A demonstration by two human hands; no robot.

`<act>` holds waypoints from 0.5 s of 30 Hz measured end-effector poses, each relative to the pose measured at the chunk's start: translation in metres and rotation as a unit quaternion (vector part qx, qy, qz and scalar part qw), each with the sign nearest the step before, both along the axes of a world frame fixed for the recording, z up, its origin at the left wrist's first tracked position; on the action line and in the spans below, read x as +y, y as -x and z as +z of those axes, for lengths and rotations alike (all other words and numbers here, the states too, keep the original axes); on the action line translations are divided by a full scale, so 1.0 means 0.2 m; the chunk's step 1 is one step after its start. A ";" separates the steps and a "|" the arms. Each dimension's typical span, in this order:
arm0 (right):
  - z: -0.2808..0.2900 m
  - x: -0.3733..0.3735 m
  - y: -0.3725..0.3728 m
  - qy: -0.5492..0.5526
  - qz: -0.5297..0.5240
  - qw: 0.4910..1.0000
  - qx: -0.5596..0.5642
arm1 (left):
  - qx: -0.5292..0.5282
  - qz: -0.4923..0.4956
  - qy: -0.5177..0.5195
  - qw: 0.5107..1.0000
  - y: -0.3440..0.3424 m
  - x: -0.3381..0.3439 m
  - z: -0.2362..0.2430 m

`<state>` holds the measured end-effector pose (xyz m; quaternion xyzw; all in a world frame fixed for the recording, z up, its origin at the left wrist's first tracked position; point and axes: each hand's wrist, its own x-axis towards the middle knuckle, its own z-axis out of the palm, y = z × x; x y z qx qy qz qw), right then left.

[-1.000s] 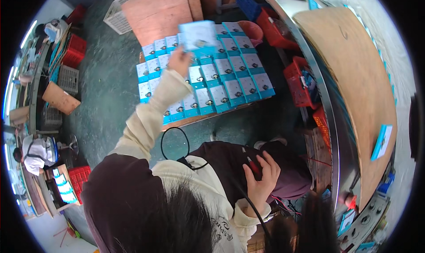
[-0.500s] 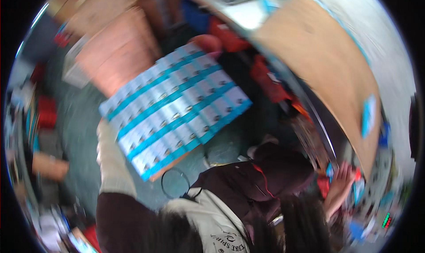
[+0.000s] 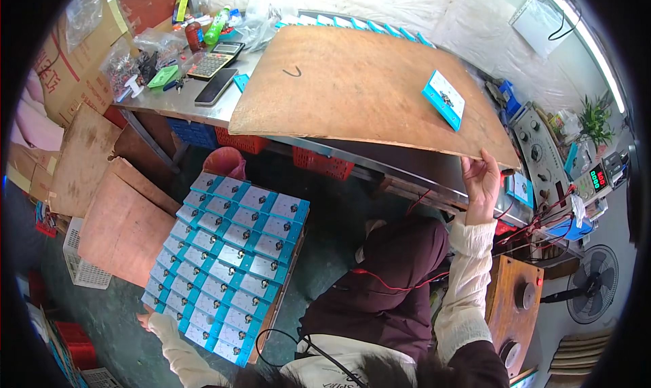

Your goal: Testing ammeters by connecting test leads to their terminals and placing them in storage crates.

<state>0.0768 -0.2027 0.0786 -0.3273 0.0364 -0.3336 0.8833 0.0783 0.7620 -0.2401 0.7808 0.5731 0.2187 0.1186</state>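
My left hand [image 3: 145, 320] is at the left edge of a brown board covered with rows of blue-and-white panels [image 3: 220, 269], each with a small metal fitting. Part of that hand is hidden by the board, which it holds up at my left side. With fingers and thumb closed on its near right corner, my right hand [image 3: 482, 179] grips a large plywood sheet [image 3: 339, 89]. The sheet lies tilted over the metal table, its near edge raised. A single blue-and-white panel [image 3: 445, 100] rests on it, and another panel [image 3: 521, 188] lies beyond my right hand.
On the table [image 3: 159, 103] are a phone [image 3: 216, 87], a calculator [image 3: 207, 64] and bottles. Red baskets [image 3: 322, 163] and a pink bin [image 3: 224, 163] stand below. Instruments with red wires, a wooden box [image 3: 513, 306] and a fan [image 3: 591, 283] are on the right.
The view has swung round and sharpened. The panel-covered board now sits lower and further left in it. My right hand is still at the corner of the plywood sheet.
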 end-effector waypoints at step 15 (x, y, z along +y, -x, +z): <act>0.09 0.53 0.24 -0.124 0.164 0.970 -0.127 | -0.334 -0.490 0.751 0.291 -0.25 -1.45 1.35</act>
